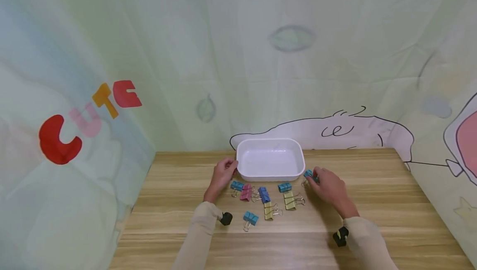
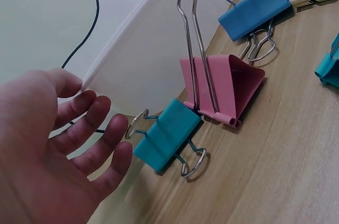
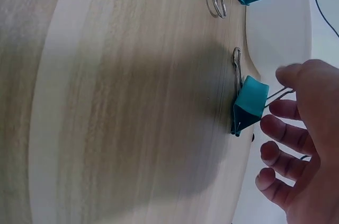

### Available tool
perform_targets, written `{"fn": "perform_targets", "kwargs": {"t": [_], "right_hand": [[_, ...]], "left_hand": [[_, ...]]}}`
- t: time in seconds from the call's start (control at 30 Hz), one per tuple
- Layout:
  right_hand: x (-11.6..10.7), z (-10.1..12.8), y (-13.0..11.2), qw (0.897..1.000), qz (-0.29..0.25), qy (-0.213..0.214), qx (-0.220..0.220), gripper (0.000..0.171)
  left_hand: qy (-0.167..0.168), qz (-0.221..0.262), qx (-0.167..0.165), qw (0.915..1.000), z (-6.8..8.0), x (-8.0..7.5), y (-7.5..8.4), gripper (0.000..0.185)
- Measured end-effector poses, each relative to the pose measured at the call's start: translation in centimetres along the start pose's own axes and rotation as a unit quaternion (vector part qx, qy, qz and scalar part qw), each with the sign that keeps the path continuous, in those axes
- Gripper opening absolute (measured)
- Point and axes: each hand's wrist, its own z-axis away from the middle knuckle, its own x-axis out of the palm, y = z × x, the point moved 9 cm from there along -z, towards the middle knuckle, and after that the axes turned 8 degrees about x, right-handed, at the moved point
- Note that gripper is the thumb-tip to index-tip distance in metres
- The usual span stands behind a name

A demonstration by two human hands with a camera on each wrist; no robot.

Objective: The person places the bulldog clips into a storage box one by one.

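The head view looks forward and down from above, taking in the whole table (image 1: 179, 203), white tray (image 1: 270, 162) and backdrop. The left wrist view sits low and close by the tray's left wall (image 2: 153, 60). The right wrist view, rotated, hugs the tabletop (image 3: 132, 102) at the tray's right end. All three share the tray.

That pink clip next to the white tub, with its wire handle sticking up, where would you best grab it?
Probably by the raised wire handle of the pink clip, pinched from above. It stands upright, clear of the table, while a teal clip crowds the body on one side and the white tub stands just behind. The left hand, fingers relaxed, is nearest.
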Motion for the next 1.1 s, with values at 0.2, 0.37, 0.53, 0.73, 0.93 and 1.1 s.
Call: {"fn": "perform_targets", "kwargs": {"t": [0.2,0.37,0.53,0.73,0.93,1.1], "right_hand": [[-0.5,0.1,-0.7,0.998,0.058,0.027,-0.016,0.02],[-1.6,0.1,-0.7,0.996,0.068,0.05,-0.018,0.016],[-2.3,0.0,-0.4,0.998,0.056,0.04,-0.014,0.017],[-3.8,0.0,-0.7,0.997,0.065,0.044,-0.024,0.021],[-5.7,-0.6,-1.6,0.993,0.081,0.064,-0.051,0.024],[-7.3,-1.4,-2.8,0.99,0.09,0.081,-0.065,0.022]], "left_hand": [[-0.005,0.012,-0.002,0.9999,0.1,0.1,0.2,0.026],[-0.005,0.013,0.0,0.9999,0.1,0.1,0.3,0.026],[-0.005,0.01,0.0,0.9999,0.1,0.0,0.2,0.027],[-0.007,0.007,-0.004,0.9999,0.0,0.0,0.1,0.028],[-0.012,0.009,-0.007,0.9999,0.1,0.0,0.3,0.026],[-0.011,0.008,-0.01,0.9999,0.1,0.0,0.3,0.026]]}}
